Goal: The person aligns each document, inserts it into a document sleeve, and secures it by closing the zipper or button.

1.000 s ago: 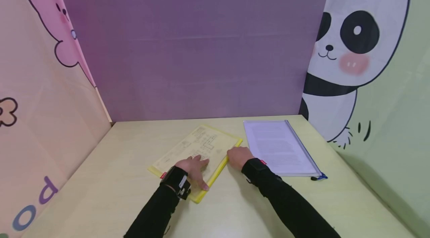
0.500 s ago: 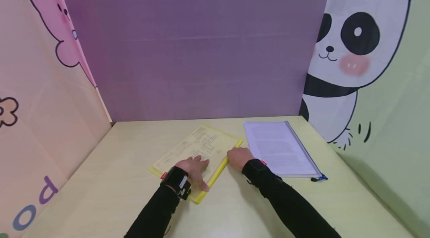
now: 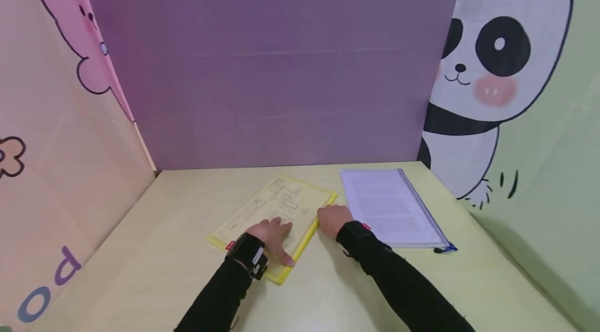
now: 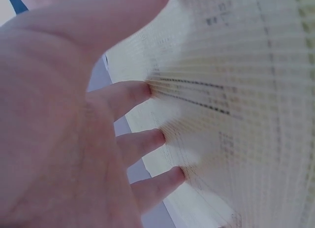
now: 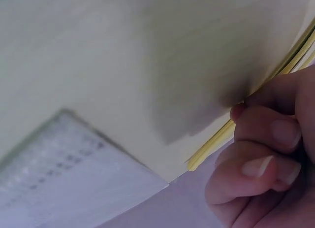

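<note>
A yellow zip document pouch [image 3: 300,207] with a mesh-patterned cover and printed sheets inside lies slanted on the table. My left hand [image 3: 273,237] rests on its near part, fingers spread; the thumb reaches the yellow zip edge. In the left wrist view, fingertips [image 4: 174,175] of this hand press on the mesh cover [image 4: 231,134]. My right hand [image 3: 335,220] pinches the pouch's yellow edge toward its far right corner. Its other fingers [image 5: 258,166] are curled in the right wrist view, beside the yellow edge strip [image 5: 211,144]. Any zip pull is hidden by the fingers.
A second, clear pouch [image 3: 391,207] holding printed paper lies at the right, just beyond my right hand, with a blue zip edge and a dark tag [image 3: 438,250]. The pale wooden table [image 3: 154,248] ends at a purple backdrop [image 3: 281,61].
The yellow pouch's near corner has shifted slightly to the right, and my left hand with it. My right hand stays at almost the same spot on the edge.
</note>
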Demonstrator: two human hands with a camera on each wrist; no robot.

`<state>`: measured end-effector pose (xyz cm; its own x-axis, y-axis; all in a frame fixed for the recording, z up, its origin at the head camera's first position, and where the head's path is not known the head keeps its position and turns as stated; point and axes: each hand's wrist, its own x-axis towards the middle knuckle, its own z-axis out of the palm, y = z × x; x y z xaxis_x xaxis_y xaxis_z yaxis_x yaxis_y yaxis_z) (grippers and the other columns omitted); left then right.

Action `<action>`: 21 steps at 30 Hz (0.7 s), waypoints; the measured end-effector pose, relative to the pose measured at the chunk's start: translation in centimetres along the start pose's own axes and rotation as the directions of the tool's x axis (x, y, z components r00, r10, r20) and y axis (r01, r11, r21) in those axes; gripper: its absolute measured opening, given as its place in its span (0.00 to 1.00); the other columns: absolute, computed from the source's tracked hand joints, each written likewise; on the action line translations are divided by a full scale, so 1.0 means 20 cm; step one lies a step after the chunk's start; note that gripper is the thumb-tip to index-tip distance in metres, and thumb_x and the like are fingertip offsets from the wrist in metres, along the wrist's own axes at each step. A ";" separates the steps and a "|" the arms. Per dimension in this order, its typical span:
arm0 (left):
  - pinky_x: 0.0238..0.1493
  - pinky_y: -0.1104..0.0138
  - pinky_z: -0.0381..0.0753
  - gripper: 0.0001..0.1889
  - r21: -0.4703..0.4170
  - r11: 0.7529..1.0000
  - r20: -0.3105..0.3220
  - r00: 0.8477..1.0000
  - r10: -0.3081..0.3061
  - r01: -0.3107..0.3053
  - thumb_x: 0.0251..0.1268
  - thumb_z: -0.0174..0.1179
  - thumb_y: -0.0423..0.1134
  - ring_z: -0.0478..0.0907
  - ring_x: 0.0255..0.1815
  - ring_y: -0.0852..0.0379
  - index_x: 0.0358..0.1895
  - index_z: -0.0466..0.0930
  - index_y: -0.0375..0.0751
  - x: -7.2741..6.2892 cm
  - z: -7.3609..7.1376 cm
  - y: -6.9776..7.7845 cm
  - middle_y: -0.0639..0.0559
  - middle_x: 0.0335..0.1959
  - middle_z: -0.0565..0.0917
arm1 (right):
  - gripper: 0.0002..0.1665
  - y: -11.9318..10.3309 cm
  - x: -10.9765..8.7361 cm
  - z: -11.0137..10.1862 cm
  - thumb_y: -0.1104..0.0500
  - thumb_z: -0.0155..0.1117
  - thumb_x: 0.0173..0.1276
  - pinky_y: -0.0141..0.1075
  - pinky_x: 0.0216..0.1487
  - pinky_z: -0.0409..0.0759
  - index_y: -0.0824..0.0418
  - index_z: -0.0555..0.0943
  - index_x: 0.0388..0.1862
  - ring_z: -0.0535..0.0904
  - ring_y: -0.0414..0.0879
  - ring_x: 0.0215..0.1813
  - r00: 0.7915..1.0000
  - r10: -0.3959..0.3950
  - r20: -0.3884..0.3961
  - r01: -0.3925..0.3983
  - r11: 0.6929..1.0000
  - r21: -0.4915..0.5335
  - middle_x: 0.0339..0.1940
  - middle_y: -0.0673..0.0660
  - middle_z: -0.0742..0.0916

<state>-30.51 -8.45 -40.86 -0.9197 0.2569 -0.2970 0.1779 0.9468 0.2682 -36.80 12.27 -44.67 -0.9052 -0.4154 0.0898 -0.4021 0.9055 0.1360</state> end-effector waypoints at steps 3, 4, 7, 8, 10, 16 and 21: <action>0.66 0.38 0.68 0.52 0.037 0.999 -0.024 1.000 -0.002 0.003 0.44 0.78 0.64 0.61 0.76 0.39 0.77 0.67 0.58 -0.01 0.01 0.00 0.45 0.78 0.64 | 0.10 0.01 0.01 0.01 0.62 0.60 0.68 0.50 0.30 0.81 0.61 0.76 0.26 0.80 0.55 0.26 1.000 -0.001 -0.022 0.001 1.000 0.007 0.22 0.58 0.80; 0.64 0.38 0.69 0.52 0.049 0.999 -0.032 0.999 -0.003 0.005 0.44 0.78 0.65 0.62 0.75 0.40 0.76 0.68 0.58 -0.01 0.01 0.01 0.46 0.78 0.65 | 0.10 0.02 0.01 0.02 0.63 0.60 0.67 0.50 0.29 0.81 0.61 0.76 0.25 0.80 0.55 0.26 1.000 0.001 -0.026 0.000 1.000 0.008 0.22 0.58 0.80; 0.61 0.37 0.71 0.52 0.064 0.998 -0.050 0.999 -0.013 0.016 0.43 0.77 0.66 0.64 0.74 0.40 0.76 0.68 0.60 -0.01 0.02 0.01 0.47 0.77 0.66 | 0.10 0.01 0.01 0.02 0.63 0.61 0.67 0.50 0.29 0.81 0.61 0.76 0.24 0.80 0.55 0.26 0.999 0.008 -0.032 -0.007 1.000 0.014 0.21 0.58 0.80; 0.60 0.37 0.72 0.52 0.065 0.998 -0.055 0.998 -0.017 0.020 0.43 0.77 0.66 0.64 0.74 0.40 0.76 0.68 0.60 -0.01 0.03 0.02 0.47 0.77 0.66 | 0.11 0.01 0.01 0.01 0.63 0.61 0.68 0.51 0.29 0.81 0.61 0.76 0.24 0.80 0.56 0.26 0.999 0.010 -0.031 -0.009 1.000 0.015 0.21 0.58 0.80; 0.60 0.38 0.72 0.52 0.060 0.998 -0.062 0.998 -0.026 0.029 0.42 0.77 0.66 0.65 0.73 0.41 0.76 0.68 0.60 -0.02 0.03 0.02 0.48 0.76 0.67 | 0.11 0.01 0.02 0.01 0.63 0.61 0.70 0.52 0.31 0.82 0.62 0.77 0.25 0.81 0.56 0.27 1.000 0.021 -0.016 -0.021 1.000 0.021 0.21 0.58 0.81; 0.59 0.39 0.72 0.52 0.057 0.997 -0.065 0.997 -0.044 0.047 0.42 0.77 0.67 0.65 0.72 0.41 0.76 0.69 0.61 -0.01 0.03 0.03 0.49 0.76 0.68 | 0.10 0.00 0.00 0.00 0.62 0.60 0.71 0.51 0.32 0.82 0.60 0.77 0.27 0.81 0.56 0.28 1.000 0.028 -0.012 -0.028 0.999 0.027 0.23 0.57 0.81; 0.59 0.39 0.72 0.51 0.050 0.997 -0.066 0.996 -0.057 0.060 0.42 0.75 0.69 0.65 0.72 0.40 0.76 0.68 0.62 -0.01 0.03 0.04 0.48 0.76 0.67 | 0.09 0.00 0.00 0.00 0.62 0.59 0.73 0.50 0.32 0.81 0.59 0.77 0.29 0.79 0.54 0.27 1.000 0.016 0.002 -0.016 0.999 0.044 0.23 0.56 0.79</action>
<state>-29.89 -7.65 -41.16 -0.9493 0.1895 -0.2508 0.1397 0.9691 0.2033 -36.80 12.31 -44.75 -0.9119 -0.4004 0.0899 -0.3928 0.9151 0.0911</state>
